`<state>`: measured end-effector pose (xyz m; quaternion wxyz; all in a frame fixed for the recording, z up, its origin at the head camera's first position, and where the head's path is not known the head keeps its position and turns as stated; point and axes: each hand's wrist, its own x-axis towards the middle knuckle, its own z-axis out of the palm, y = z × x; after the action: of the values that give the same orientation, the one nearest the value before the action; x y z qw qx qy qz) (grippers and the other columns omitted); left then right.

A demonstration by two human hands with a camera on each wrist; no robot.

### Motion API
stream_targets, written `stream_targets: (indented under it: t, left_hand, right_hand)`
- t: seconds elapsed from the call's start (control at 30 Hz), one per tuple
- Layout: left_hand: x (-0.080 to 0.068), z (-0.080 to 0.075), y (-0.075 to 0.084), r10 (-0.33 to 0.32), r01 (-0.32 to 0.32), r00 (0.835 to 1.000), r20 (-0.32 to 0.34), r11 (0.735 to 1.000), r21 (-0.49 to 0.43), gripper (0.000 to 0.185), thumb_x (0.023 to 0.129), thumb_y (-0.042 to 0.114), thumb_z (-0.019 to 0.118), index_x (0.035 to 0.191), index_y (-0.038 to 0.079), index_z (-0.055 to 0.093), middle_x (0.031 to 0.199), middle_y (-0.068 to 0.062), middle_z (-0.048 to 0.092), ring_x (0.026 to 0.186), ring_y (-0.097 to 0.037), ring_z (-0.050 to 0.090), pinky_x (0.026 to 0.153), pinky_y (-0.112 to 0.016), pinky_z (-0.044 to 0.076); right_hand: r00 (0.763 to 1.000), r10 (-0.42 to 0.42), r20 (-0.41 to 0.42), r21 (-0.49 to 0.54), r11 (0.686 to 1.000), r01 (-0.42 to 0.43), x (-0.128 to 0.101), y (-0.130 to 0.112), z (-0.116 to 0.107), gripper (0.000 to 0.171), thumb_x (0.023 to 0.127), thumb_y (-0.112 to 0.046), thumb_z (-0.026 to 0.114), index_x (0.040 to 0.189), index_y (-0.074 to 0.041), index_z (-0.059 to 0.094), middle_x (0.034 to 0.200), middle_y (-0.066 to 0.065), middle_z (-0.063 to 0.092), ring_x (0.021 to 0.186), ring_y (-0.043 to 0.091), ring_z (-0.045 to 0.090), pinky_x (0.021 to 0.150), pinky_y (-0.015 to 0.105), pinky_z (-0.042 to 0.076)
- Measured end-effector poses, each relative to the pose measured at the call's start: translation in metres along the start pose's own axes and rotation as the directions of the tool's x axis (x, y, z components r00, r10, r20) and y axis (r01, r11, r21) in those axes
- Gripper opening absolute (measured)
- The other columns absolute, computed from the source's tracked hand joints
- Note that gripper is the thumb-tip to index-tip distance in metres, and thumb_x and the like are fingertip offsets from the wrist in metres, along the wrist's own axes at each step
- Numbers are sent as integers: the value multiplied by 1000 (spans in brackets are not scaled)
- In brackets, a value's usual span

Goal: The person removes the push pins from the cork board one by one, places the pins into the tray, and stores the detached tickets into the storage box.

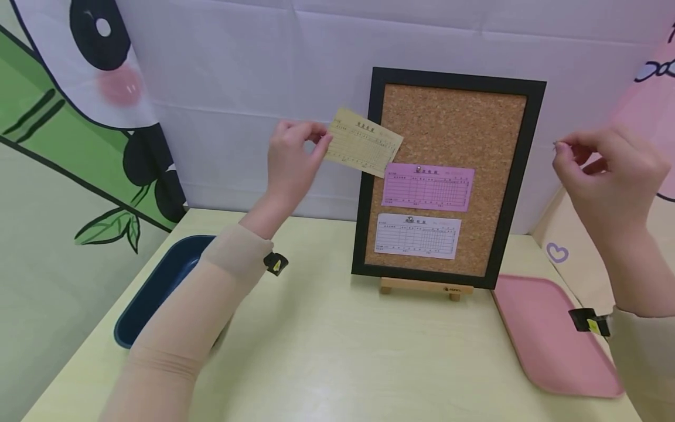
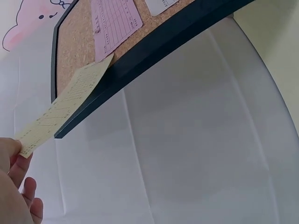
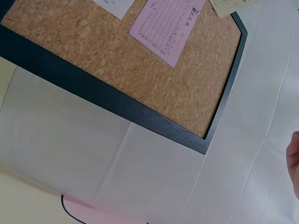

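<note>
The yellow slip is hanging tilted in the air at the upper left corner of the cork board, its right end overlapping the black frame. Your left hand is pinching its left edge between thumb and fingertips. Your right hand is hovering well to the right of the board, fingertips pinched together on something too small to identify. A pink slip and a white slip are sitting pinned on the cork. A pink tray is lying at the right, a blue tray at the left.
</note>
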<state>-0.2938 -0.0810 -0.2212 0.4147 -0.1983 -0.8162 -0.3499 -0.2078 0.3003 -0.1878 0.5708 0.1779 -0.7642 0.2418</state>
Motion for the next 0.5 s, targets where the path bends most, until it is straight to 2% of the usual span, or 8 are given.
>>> stream_targets:
  t: [0.13,0.23,0.43,0.5]
  left_hand:
    - [-5,-12,0,53,-53,999,-8,998,18,17,90,20,64,94,4,70,87,-6,71,87,-23,48,80,-33,38]
    - [-8,-21,1,80,-79,997,-11,997,23,17,90,19,65,93,4,70,86,-7,71,85,-24,48,77,-33,37]
    - [-15,-40,2,95,-95,995,-3,995,10,14,89,16,67,92,3,71,85,-9,71,85,-23,46,77,-32,35]
    - [-17,-45,1,94,-94,996,2,995,12,15,88,16,67,92,3,71,86,-8,71,85,-23,45,77,-32,34]
  right_hand:
    - [999,21,38,-10,1000,-20,-10,6,-13,26,85,-16,64,84,9,69,79,-25,52,75,-15,45,68,3,35]
    - [996,47,69,-26,999,-45,-17,9,-21,24,85,-14,64,89,10,68,85,-32,45,79,-14,44,69,3,34]
    - [970,195,143,-109,978,-180,-32,10,-35,23,88,-15,61,93,6,68,84,-33,42,81,-13,39,70,5,31]
    - [963,216,163,-120,973,-198,-37,13,-39,23,88,-15,61,93,7,68,83,-32,42,79,-13,39,70,4,31]
